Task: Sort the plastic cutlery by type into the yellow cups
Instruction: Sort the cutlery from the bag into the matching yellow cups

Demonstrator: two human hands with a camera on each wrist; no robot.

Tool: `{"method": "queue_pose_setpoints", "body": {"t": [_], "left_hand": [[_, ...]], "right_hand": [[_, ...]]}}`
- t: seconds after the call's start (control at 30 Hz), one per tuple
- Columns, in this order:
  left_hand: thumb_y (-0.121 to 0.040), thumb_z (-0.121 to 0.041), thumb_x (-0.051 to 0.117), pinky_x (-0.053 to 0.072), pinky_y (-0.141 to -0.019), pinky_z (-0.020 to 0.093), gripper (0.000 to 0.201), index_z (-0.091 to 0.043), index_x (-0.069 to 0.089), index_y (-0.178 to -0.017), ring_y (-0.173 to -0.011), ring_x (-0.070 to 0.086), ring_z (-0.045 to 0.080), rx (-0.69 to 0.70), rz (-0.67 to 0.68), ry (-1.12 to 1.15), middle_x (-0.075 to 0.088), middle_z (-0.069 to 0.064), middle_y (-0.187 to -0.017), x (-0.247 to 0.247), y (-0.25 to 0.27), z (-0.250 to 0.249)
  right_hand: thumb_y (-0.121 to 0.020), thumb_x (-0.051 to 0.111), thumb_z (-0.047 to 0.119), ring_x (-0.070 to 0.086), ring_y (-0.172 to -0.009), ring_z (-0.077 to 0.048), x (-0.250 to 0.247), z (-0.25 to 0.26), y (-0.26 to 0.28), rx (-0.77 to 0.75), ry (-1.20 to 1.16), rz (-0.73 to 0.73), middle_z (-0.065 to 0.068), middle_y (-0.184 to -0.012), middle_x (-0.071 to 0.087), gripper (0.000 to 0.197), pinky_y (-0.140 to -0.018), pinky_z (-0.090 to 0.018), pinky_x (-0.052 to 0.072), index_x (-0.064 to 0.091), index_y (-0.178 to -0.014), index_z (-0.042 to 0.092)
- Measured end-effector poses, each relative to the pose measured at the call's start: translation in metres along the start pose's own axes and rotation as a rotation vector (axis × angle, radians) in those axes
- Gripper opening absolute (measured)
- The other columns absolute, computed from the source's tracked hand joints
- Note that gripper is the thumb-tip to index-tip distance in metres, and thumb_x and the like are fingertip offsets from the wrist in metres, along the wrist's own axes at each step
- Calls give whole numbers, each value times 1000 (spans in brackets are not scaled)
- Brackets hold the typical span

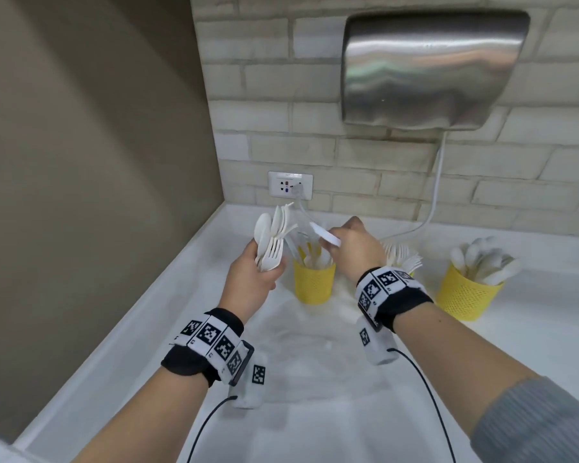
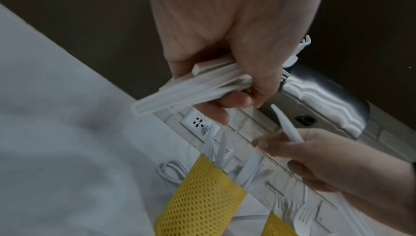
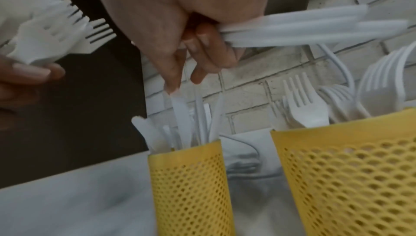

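left hand at 9 o'clock of the left yellow cup, fingers curled tight round a bunch of white forks and spoons. fork and spoon heads up in the air, fanned out, pointing to 12 o'clock. in the left wrist view, handles sticking out below the fist, thumb pressed over them.

right hand just above the left yellow cup, at 3 o'clock of the left hand. fingers closed on white knives, held flat, not standing up. in the right wrist view, more than one knife in the grip, blurry, reaching out to 3 o'clock. one finger pointing down, tip touching or nearly touching a knife standing in the cup; cannot tell which.

left yellow cup full of knives, standing on the white counter. middle yellow cup mostly hidden behind the right wrist in the head view, forks poking out of it. right yellow cup at 3 o'clock, well apart from the hands, full of spoons.

on the brick wall at 12 o'clock: a white socket with a plug in it, and a shiny metal hand dryer up high, white cord hanging down to the counter.
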State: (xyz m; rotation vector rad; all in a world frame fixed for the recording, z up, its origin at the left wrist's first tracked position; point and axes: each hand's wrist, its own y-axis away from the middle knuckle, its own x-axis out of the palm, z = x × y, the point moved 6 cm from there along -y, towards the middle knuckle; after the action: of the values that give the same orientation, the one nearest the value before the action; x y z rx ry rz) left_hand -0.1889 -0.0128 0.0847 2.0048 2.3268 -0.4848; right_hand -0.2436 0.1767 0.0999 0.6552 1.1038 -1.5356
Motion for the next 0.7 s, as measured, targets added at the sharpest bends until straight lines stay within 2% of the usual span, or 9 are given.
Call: {"method": "queue_pose_setpoints", "body": {"t": [0.07, 0.13, 0.17, 0.27, 0.33, 0.43, 0.53, 0.63, 0.7], "left_hand": [[-86, -18, 68, 58, -70, 38, 22, -18, 59, -106, -70, 55, 11, -2, 10, 10, 59, -7, -82, 0, -4, 4], [-86, -18, 68, 58, -71, 39, 22, -18, 60, -106, -66, 54, 9, -1, 23, 21, 60, -6, -82, 0, -8, 7], [-86, -18, 68, 58, -71, 39, 22, -19, 60, -106, -64, 54, 8, -2, 29, 25, 60, -6, -82, 0, -10, 8], [-86, -19, 68, 58, -71, 39, 19, -21, 59, -103, -54, 53, 0, 3, 37, 39, 59, -5, -80, 0, -17, 10], [-86, -19, 68, 58, -70, 38, 16, -25, 59, -98, -54, 53, 0, 10, 39, 59, 59, -5, -79, 1, -20, 11], [-87, -17, 68, 58, -69, 37, 17, -28, 57, -93, -62, 53, 9, 15, 50, 84, 59, -3, -81, 4, -21, 10], [-87, -18, 68, 58, -67, 34, 17, -29, 57, -93, -63, 53, 11, 17, 59, 97, 58, -3, -82, 5, -21, 11], [-87, -18, 69, 59, -67, 35, 17, -31, 58, -91, -63, 54, 11, 15, 59, 105, 58, -4, -81, 4, -21, 14], [-87, -19, 69, 59, -66, 32, 17, -31, 58, -92, -64, 54, 9, 16, 60, 105, 58, -5, -82, 3, -20, 15]], "right_hand": [[-92, 53, 44, 62, -85, -35, 3, 0, -1, 23, 19, 28, -9, -108, 47, 28, -74, -42, 54, 69, -105, 25], [-91, 53, 43, 62, -85, -34, -4, 5, -6, 26, 13, -1, -9, -112, 45, 33, -77, -41, 54, 61, -117, 25], [-92, 52, 41, 61, -85, -33, -10, 8, -9, 30, -32, -34, -10, -115, 45, 37, -78, -39, 52, 57, -122, 21], [-100, 38, 28, 56, -91, -34, -35, 20, -16, 11, -278, -148, -17, -112, 46, 35, -85, -38, 46, 55, -110, -1], [-103, 30, 20, 49, -102, -36, -40, 26, -17, -8, -329, -162, -20, -102, 46, 39, -92, -36, 39, 58, -103, -7], [-104, 26, 33, 50, -102, -33, -33, 27, -19, 16, -355, -126, -16, -107, 49, 43, -90, -36, 38, 56, -103, 1], [-102, 25, 41, 57, -101, -29, -11, 21, -26, 53, -479, -45, -13, -114, 56, 40, -89, -35, 43, 51, -111, 13], [-99, 30, 43, 62, -79, -32, 1, 16, -28, 90, -513, -81, -16, -99, 59, 25, -82, -44, 52, 49, -98, 26], [-98, 37, 35, 63, -78, -35, 10, 13, -27, 112, -467, -35, -17, -95, 60, 18, -79, -45, 54, 51, -92, 25]]}}
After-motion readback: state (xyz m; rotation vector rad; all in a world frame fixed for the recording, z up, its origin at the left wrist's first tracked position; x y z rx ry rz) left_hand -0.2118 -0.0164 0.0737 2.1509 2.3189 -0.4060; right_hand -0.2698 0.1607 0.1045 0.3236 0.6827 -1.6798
